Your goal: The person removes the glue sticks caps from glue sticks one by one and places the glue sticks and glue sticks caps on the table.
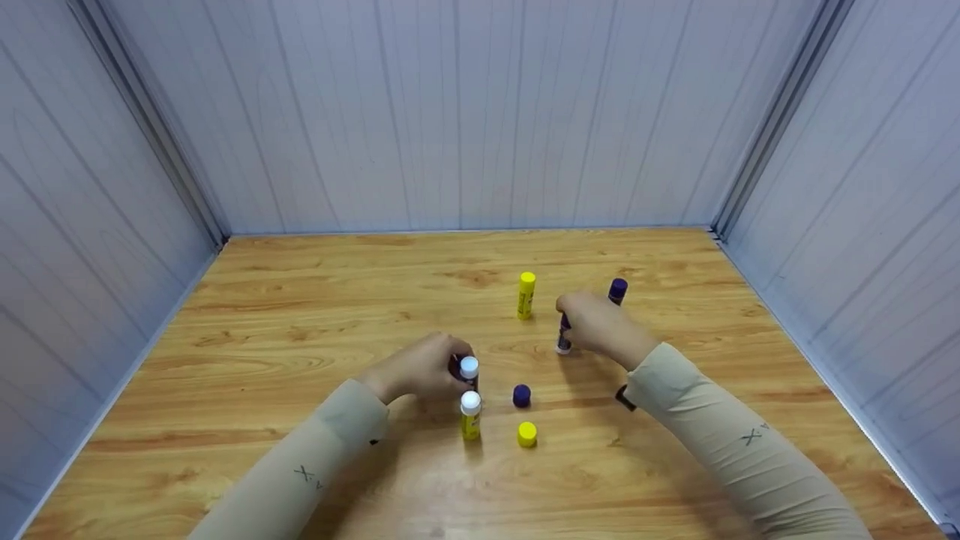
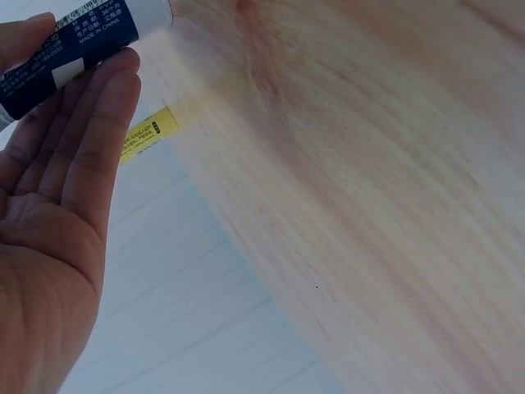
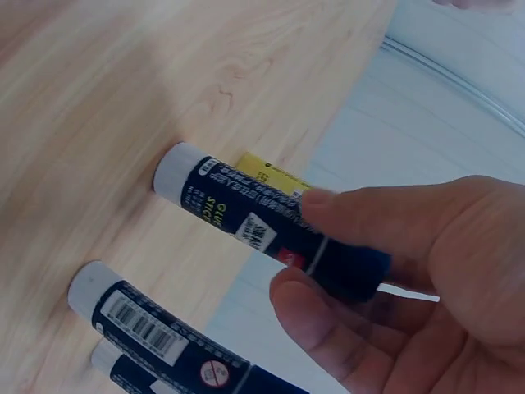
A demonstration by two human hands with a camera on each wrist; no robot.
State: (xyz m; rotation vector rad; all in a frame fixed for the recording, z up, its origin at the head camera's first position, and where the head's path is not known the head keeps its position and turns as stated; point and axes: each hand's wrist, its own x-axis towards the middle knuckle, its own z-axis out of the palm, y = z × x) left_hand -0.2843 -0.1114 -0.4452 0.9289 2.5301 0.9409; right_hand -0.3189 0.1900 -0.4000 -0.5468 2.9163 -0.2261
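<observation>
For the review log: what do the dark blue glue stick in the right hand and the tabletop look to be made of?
The dark blue glue stick with white base, held by the right hand, looks like smooth moulded plastic under a glossy printed label, judging by its sheen and crisp lettering. The tabletop shows orange-brown grain and knots with an even, flat surface; likely wood-pattern laminate, though real wood cannot be ruled out.

Two loose caps (image 1: 524, 415) lie on the table (image 1: 300, 315) between the hands, before two upright sticks (image 1: 526, 295).

Table (image 1: 300, 315): wood-grain surface, smooth, a soft sheen noted. Glue sticks (image 3: 271, 230): smooth plastic tubes, glossy printed labels. Loose caps (image 1: 522, 395): plastic, matt. Sleeves (image 1: 720, 442): fine knit cloth, matt. Walls (image 1: 465, 112): smooth ribbed panels, matt.
</observation>
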